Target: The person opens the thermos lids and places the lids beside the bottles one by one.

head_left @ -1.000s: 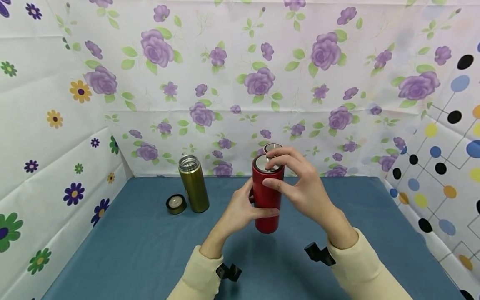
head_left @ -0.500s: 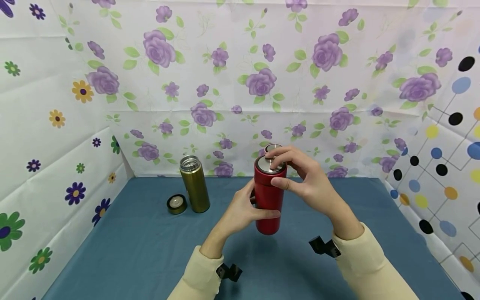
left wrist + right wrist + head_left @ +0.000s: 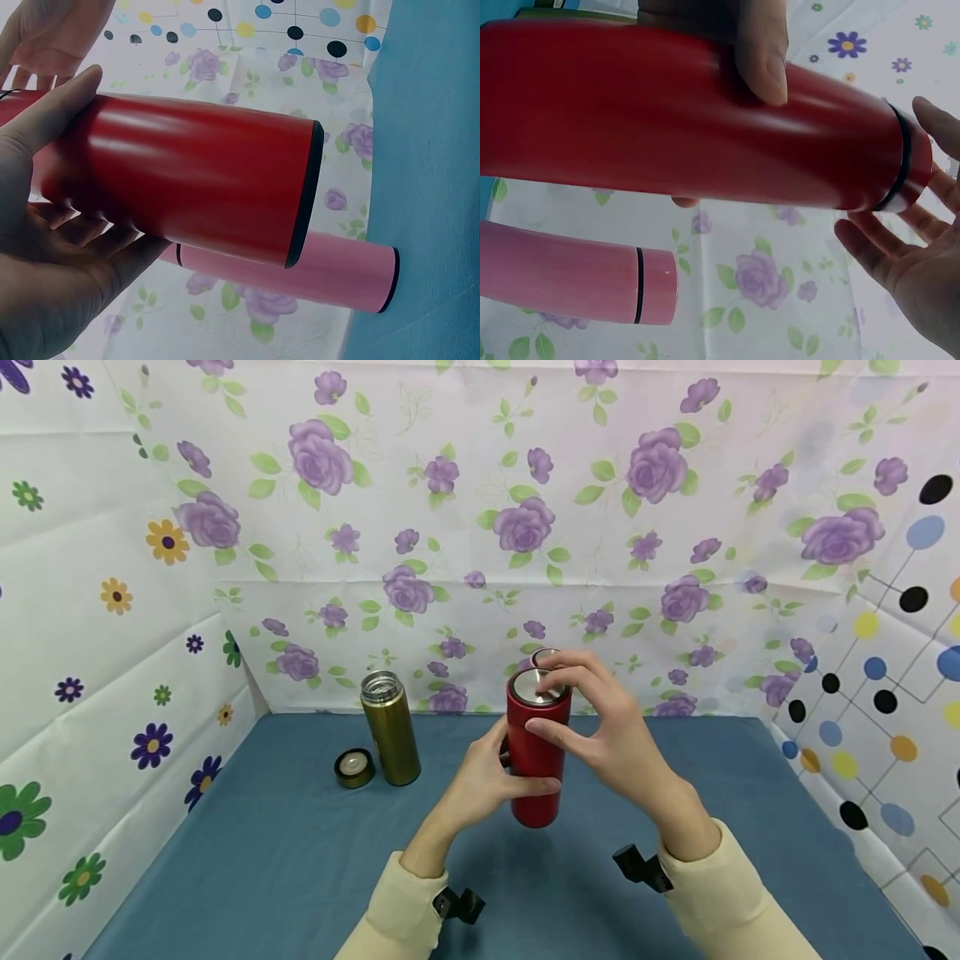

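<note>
My left hand point(image 3: 480, 785) grips a red thermos point(image 3: 536, 756) round its body, thumb across the near side. In the left wrist view its black-edged base point(image 3: 306, 195) shows beyond the fingers. The thermos's lid point(image 3: 919, 161), steel-topped in the head view, has a dark band under it. My right hand point(image 3: 611, 735) is spread loosely about this lid, fingers over the top and far side. In the right wrist view a small gap shows between the thumb point(image 3: 937, 124) and the lid. Behind the red one is a pink thermos point(image 3: 577, 274), mostly hidden in the head view.
To the left stands a gold thermos point(image 3: 395, 743) with its steel mouth uncovered. Its cap point(image 3: 354, 768) lies beside it on the blue cloth point(image 3: 300, 860). A flower-patterned sheet point(image 3: 450, 527) hangs close behind, with patterned sheets at both sides.
My right hand swung right round the lid half a second ago and is now back left, thumb further across the thermos. The left hand keeps its grip.
</note>
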### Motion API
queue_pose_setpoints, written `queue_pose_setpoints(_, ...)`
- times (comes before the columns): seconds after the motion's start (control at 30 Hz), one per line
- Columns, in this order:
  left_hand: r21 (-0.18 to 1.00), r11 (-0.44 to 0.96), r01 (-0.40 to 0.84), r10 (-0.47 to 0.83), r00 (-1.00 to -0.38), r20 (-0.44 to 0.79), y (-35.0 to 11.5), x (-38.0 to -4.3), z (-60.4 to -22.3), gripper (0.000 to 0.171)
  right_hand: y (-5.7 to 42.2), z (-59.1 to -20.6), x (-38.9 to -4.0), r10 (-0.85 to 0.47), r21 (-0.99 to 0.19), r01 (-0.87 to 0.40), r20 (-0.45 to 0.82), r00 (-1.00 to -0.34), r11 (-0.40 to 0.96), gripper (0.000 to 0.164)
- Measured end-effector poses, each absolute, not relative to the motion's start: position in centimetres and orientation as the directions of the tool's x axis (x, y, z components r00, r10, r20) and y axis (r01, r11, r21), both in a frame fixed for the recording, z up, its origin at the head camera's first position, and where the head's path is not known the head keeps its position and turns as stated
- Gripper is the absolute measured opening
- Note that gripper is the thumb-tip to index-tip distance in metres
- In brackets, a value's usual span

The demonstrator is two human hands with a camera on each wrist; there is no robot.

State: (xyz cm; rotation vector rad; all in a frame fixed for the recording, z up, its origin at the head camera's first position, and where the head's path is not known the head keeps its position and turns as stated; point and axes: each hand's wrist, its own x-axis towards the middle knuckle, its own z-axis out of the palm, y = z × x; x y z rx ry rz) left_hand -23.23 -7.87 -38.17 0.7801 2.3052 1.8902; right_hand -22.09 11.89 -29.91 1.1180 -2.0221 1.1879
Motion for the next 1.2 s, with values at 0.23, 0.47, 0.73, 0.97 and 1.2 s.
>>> queue_pose_setpoints(0.23,0.929,0.128,0.347,0.409,-0.872,0.269,-7.9,-23.2,-38.2,0.08,11.4,-30.4,-22.1,-0.357,-0.395,-0.861,0.791,-0.496,0.321,0.042)
queue_pose_setpoints(0.47,0.932,0.124,0.34,0.415,-0.871,0.263,-7.9,-23.3,-38.1,0.079,11.4,-30.4,-22.1,-0.354,-0.415,-0.861,0.79,-0.501,0.293,0.041)
queue_pose_setpoints(0.73,0.93,0.128,0.345,0.416,-0.87,0.265,-7.9,-23.2,-38.1,0.079,11.8,-30.2,-22.1,-0.363,-0.471,-0.846,0.764,-0.533,0.25,0.04)
queue_pose_setpoints(0.97,0.93,0.121,0.346,0.423,-0.866,0.267,-7.9,-23.3,-38.2,0.079,12.3,-30.1,-22.4,-0.39,-0.508,-0.841,0.748,-0.537,0.185,0.036)
queue_pose_setpoints(1.2,0.933,0.126,0.338,0.438,-0.863,0.253,-7.9,-23.3,-38.2,0.078,12.9,-30.0,-22.7,-0.427,-0.603,-0.793,0.696,-0.578,0.09,0.035)
